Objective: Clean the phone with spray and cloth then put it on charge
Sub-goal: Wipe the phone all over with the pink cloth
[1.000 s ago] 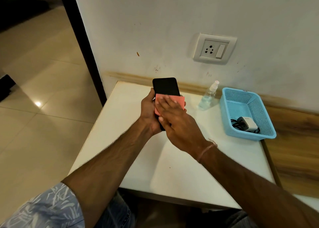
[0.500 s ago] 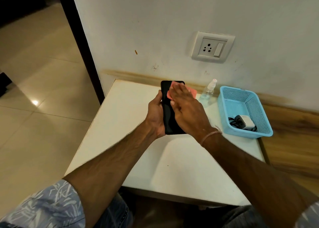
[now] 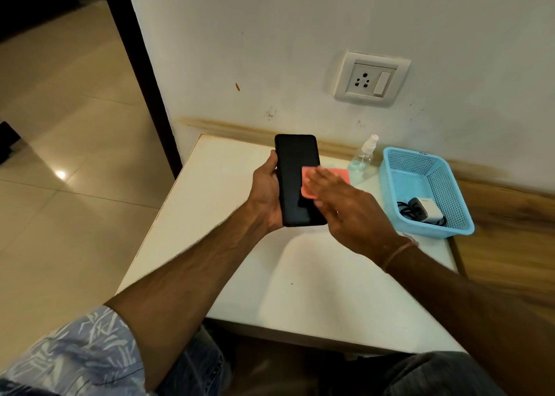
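My left hand [image 3: 265, 194] grips a black phone [image 3: 295, 170] by its left edge, holding it screen-up above the white table [image 3: 216, 215]. My right hand [image 3: 351, 212] lies flat on a pink cloth [image 3: 341, 175] and presses it against the right side of the phone's screen. A small clear spray bottle [image 3: 365, 155] with a white nozzle stands on the table at the back, by the wall. A white charger [image 3: 428, 212] with a black cable lies in the blue basket [image 3: 393, 170].
A white wall socket [image 3: 371, 79] with a switch sits above the table. The blue basket stands at the table's right end beside a wooden surface [image 3: 510, 230]. Tiled floor [image 3: 60, 185] lies to the left, past a dark door frame [image 3: 138, 65].
My right hand has drawn the pink cloth back down from the phone's top to its middle right side. The phone's upper screen is now uncovered. My left hand keeps its hold.
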Action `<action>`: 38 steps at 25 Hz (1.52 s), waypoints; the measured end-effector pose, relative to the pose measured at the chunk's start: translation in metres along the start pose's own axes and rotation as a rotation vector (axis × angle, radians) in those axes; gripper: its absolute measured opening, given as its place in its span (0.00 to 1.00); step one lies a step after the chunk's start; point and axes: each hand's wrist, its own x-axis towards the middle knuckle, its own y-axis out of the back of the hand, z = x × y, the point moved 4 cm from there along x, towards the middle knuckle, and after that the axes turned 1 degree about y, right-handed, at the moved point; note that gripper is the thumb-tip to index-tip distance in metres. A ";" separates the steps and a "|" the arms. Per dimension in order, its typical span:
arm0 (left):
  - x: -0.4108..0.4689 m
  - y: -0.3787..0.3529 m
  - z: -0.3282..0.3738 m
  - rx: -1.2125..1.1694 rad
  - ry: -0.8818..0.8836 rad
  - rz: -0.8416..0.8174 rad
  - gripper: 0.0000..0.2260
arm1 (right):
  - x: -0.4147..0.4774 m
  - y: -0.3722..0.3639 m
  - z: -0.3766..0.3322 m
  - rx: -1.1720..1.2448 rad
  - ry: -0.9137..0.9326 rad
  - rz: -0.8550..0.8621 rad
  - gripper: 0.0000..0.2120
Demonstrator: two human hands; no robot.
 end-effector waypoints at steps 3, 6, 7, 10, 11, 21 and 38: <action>-0.002 0.002 -0.002 0.000 0.008 0.019 0.34 | 0.009 -0.015 -0.024 0.073 -0.092 0.066 0.20; -0.004 0.004 0.004 -0.051 -0.003 -0.023 0.36 | -0.014 -0.024 -0.043 0.042 0.186 0.046 0.19; -0.004 0.004 0.006 -0.073 -0.009 -0.035 0.37 | -0.018 -0.016 -0.038 0.026 0.238 0.054 0.17; -0.003 0.001 0.003 -0.053 -0.003 -0.029 0.36 | -0.003 0.013 -0.008 -0.031 0.106 0.206 0.07; -0.002 0.001 0.000 -0.021 0.007 -0.015 0.35 | 0.006 0.017 -0.004 -0.031 0.033 0.241 0.05; -0.008 -0.006 0.005 -0.086 -0.012 -0.089 0.36 | -0.005 0.003 -0.010 0.120 0.034 -0.052 0.10; -0.011 -0.006 0.007 -0.100 -0.038 -0.058 0.37 | -0.005 -0.018 -0.038 0.204 -0.219 0.114 0.06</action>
